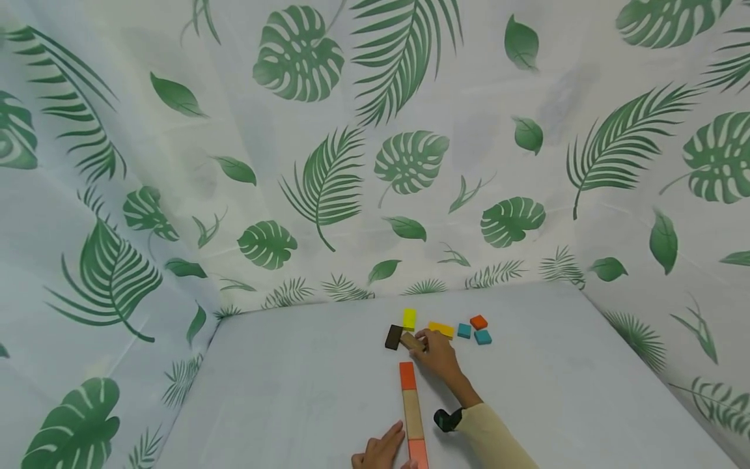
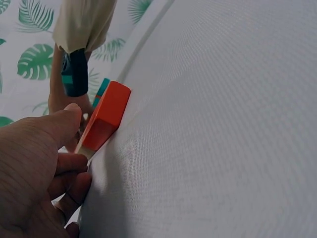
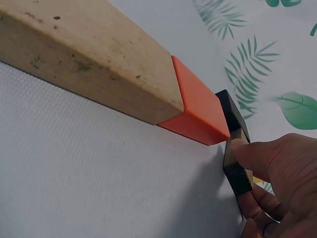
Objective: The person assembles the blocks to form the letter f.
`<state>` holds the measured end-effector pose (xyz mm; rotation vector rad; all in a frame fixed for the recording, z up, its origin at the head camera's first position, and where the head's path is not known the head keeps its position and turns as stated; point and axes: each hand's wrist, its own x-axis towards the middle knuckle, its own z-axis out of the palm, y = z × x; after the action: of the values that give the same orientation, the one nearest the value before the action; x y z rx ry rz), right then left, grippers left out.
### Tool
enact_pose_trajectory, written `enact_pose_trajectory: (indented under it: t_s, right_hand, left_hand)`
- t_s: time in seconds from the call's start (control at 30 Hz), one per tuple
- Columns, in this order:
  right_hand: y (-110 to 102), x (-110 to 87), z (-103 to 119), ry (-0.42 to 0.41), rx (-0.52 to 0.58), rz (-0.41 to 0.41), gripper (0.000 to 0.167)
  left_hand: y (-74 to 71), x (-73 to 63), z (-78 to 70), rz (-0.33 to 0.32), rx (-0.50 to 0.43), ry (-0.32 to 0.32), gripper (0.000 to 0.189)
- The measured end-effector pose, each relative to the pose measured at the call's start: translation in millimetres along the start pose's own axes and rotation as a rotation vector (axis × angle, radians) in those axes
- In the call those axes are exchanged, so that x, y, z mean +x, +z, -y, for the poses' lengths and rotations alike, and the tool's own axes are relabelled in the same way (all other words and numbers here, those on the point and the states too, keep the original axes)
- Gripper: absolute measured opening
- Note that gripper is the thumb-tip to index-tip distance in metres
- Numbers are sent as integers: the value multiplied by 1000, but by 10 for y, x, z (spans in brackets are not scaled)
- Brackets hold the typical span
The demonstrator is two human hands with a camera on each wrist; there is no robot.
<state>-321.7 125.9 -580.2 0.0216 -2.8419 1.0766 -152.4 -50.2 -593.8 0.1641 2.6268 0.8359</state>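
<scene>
A straight row on the white table has an orange-red block at its far end, a long wooden block in the middle and a salmon-orange block at the near end. Beside the near part of that row rests my left hand, its fingers loosely bent; the left wrist view has the orange block just past the thumb. Farther off, my right hand pinches a wooden block between thumb and fingers. That block lies against or very close to a dark brown block.
Behind the right hand lie a lime-yellow block and an orange-yellow block. To their right are two teal blocks and a small orange block. Leaf-printed cloth walls the table's back and sides.
</scene>
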Motion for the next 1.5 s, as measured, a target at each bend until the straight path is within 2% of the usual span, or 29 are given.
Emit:
enact_pose_trajectory:
  t_s: [0.23,0.47,0.6,0.77,1.1,1.5]
  right_hand:
    - [-26,24,77,13,-19,69,42]
    - [-41,123,106,36,-62,192,56]
    - [-19,186,84,37,-72,249,59]
    - [23,237,99,44,-67,274,60]
    - [64,279,151,-3,-105,303,59]
    - [81,266,234,-59,-49,382,60]
  left_hand:
    - [-14,-37,-23,-16,-11,10,82]
    - [-2,-31,-17,-13,-4,3,82]
    - [6,-41,-13,-10,5,3,83]
    - [-5,-69,-22,-29,-31,22,82]
    - [-15,-71,-36,-30,-68,30,82]
    - [26,-69,7,-51,-89,57,79]
